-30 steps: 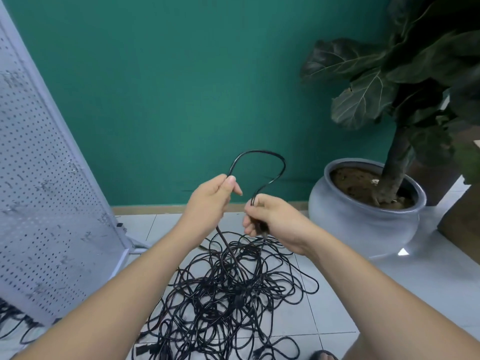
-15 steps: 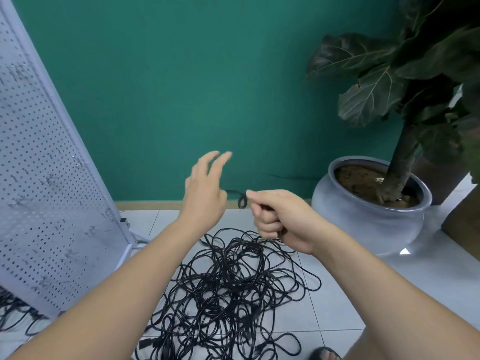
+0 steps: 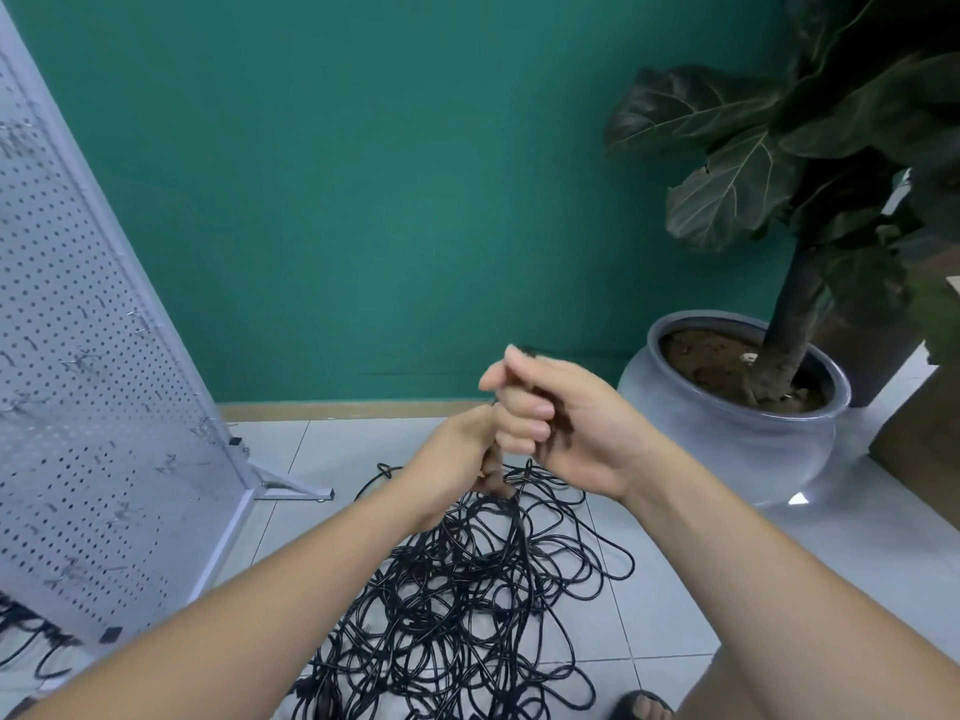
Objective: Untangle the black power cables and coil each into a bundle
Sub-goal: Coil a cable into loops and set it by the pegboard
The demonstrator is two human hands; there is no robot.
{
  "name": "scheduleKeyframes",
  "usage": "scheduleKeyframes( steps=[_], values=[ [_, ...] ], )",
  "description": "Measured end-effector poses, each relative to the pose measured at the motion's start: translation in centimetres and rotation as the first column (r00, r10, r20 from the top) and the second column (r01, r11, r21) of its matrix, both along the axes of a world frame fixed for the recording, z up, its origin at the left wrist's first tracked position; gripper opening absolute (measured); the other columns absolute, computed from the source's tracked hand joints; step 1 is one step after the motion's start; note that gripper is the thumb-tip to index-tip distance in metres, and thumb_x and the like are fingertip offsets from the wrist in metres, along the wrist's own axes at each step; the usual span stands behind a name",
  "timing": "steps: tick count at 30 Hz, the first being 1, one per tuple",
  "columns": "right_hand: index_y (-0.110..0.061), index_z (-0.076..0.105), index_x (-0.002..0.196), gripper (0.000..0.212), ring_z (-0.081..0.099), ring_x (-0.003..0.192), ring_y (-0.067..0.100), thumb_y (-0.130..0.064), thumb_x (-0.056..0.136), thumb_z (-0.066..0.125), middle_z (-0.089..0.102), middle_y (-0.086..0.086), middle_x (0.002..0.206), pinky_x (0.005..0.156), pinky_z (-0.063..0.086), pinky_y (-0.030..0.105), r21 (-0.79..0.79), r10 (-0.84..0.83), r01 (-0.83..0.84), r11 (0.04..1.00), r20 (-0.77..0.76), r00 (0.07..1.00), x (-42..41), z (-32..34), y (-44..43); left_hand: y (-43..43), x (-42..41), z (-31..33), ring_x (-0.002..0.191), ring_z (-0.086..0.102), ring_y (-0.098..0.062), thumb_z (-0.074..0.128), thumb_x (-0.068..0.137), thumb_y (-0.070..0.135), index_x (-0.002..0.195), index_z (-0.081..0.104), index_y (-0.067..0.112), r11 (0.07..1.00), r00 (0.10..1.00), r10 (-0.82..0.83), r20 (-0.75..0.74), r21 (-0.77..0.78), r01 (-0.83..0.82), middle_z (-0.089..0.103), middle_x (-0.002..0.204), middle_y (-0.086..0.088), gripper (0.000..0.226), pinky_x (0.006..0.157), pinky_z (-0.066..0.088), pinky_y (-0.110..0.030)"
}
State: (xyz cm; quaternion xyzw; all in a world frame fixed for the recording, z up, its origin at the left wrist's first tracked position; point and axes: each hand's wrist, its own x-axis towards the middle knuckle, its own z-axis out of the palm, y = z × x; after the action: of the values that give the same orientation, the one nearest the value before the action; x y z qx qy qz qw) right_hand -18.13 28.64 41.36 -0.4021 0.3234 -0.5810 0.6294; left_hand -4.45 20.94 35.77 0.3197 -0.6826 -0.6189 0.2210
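Note:
A tangled heap of black power cables [image 3: 467, 605] lies on the tiled floor in front of me. My right hand [image 3: 561, 423] is raised above the heap with its fingers curled around a small coil of black cable, a bit of which shows at the fingertips. My left hand [image 3: 457, 459] sits just below and left of it, touching it, gripping the strand that runs down into the heap. Most of the held cable is hidden inside both hands.
A white pegboard panel [image 3: 93, 407] on a metal foot leans at the left, with more black cables [image 3: 26, 641] under it. A grey pot [image 3: 737, 407] with a large-leafed plant stands at the right. A green wall is behind. My sandalled toes [image 3: 641, 706] show at the bottom.
The wide loop held up a second ago has been wound into my right hand. My left hand, open and raised half a second ago, has dropped and closed on the strand under the right hand.

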Motion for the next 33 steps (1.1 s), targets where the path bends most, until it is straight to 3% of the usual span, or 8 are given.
scheduleKeyframes(
  steps=[3, 5, 10, 12, 16, 22, 28, 33],
  values=[
    [-0.003, 0.070, 0.111, 0.032, 0.029, 0.054, 0.013, -0.031, 0.112, 0.054, 0.032, -0.001, 0.064, 0.051, 0.021, 0.028, 0.041, 0.067, -0.059, 0.997, -0.260, 0.963, 1.2, -0.5, 0.2, 0.4, 0.4, -0.3, 0.064, 0.055, -0.013, 0.054, 0.101, 0.001, 0.083, 0.046, 0.031, 0.965, 0.979, -0.034, 0.201, -0.248, 0.085, 0.053, 0.074, 0.004, 0.036, 0.063, 0.054, -0.028],
    [-0.003, 0.068, 0.118, 0.032, 0.032, 0.056, 0.013, -0.030, 0.113, 0.054, 0.037, 0.000, 0.067, 0.052, 0.024, 0.027, -0.006, -0.073, 0.074, 0.997, -0.284, 0.956, 1.9, -0.8, -0.2, 0.8, 0.2, -0.8, 0.067, 0.066, -0.023, 0.049, 0.105, 0.005, 0.079, 0.052, 0.026, 0.931, 0.938, -0.028, 0.346, -0.333, 0.151, 0.062, 0.072, -0.001, 0.034, 0.072, 0.059, -0.038],
    [-0.008, 0.066, 0.118, 0.025, 0.043, 0.061, 0.014, -0.028, 0.115, 0.052, 0.048, -0.004, 0.071, 0.056, 0.037, 0.029, -0.198, -0.492, 0.453, 0.869, -0.419, 0.763, 0.6, -0.8, -1.7, 2.3, -0.2, -2.3, 0.081, 0.077, -0.029, 0.040, 0.114, 0.040, 0.099, 0.059, 0.012, 0.980, 0.925, -0.196, 0.327, 0.037, 0.195, 0.062, 0.063, -0.001, 0.037, 0.081, 0.061, -0.042],
    [-0.011, 0.065, 0.115, 0.025, 0.048, 0.064, 0.014, -0.032, 0.113, 0.053, 0.053, -0.007, 0.072, 0.062, 0.043, 0.033, -0.260, -0.568, 0.517, 0.815, -0.534, 0.627, -0.3, -1.0, -2.1, 2.9, -0.2, -2.8, 0.077, 0.077, -0.030, 0.039, 0.113, 0.044, 0.102, 0.057, 0.013, 0.967, 0.894, -0.244, 0.376, 0.022, 0.255, 0.060, 0.062, -0.002, 0.038, 0.083, 0.061, -0.043],
    [-0.017, 0.060, 0.096, 0.025, 0.049, 0.066, 0.010, -0.036, 0.111, 0.054, 0.057, -0.009, 0.071, 0.066, 0.044, 0.028, -0.335, -0.555, 0.511, 0.791, -0.746, 0.369, -2.2, -1.8, -2.7, 2.9, -0.3, -2.2, 0.065, 0.068, -0.028, 0.044, 0.112, 0.042, 0.100, 0.056, 0.018, 0.894, 0.844, -0.068, 0.533, -0.343, 0.289, 0.060, 0.073, -0.009, 0.029, 0.070, 0.055, -0.037],
    [-0.020, 0.059, 0.090, 0.032, 0.059, 0.075, 0.018, -0.043, 0.111, 0.054, 0.066, -0.002, 0.079, 0.073, 0.049, 0.036, -0.231, -0.341, 0.418, 0.878, -0.916, 0.211, -4.0, -3.7, -3.0, 0.8, 1.4, 1.2, 0.066, 0.056, -0.011, 0.072, 0.098, 0.041, 0.082, 0.069, 0.022, 0.760, 0.928, 0.146, 0.344, -0.640, 0.118, 0.065, 0.069, 0.005, 0.024, 0.064, 0.044, -0.031],
    [-0.019, 0.064, 0.075, 0.065, 0.056, 0.063, 0.013, -0.064, 0.112, 0.035, 0.062, -0.005, 0.066, 0.068, 0.043, 0.032, -0.144, -0.236, 0.311, 0.940, -0.929, 0.284, -1.5, -3.3, -1.9, -0.9, 3.4, 4.4, 0.055, 0.057, -0.011, 0.085, 0.084, 0.013, 0.081, 0.069, 0.019, 0.888, 0.991, 0.104, 0.086, -0.456, -0.054, 0.061, 0.064, 0.006, 0.018, 0.066, 0.062, -0.041],
    [-0.012, 0.059, 0.071, 0.080, 0.031, 0.050, 0.020, -0.075, 0.108, 0.026, 0.036, 0.001, 0.055, 0.052, 0.032, 0.027, 0.003, -0.108, 0.171, 0.985, -0.768, 0.631, 1.8, -2.9, -0.6, -3.0, 4.3, 5.0, 0.061, 0.043, -0.019, 0.071, 0.080, -0.007, 0.093, 0.061, 0.012, 0.965, 0.991, 0.035, -0.131, -0.253, -0.067, 0.054, 0.068, -0.004, 0.025, 0.058, 0.040, -0.029]
  ],
)
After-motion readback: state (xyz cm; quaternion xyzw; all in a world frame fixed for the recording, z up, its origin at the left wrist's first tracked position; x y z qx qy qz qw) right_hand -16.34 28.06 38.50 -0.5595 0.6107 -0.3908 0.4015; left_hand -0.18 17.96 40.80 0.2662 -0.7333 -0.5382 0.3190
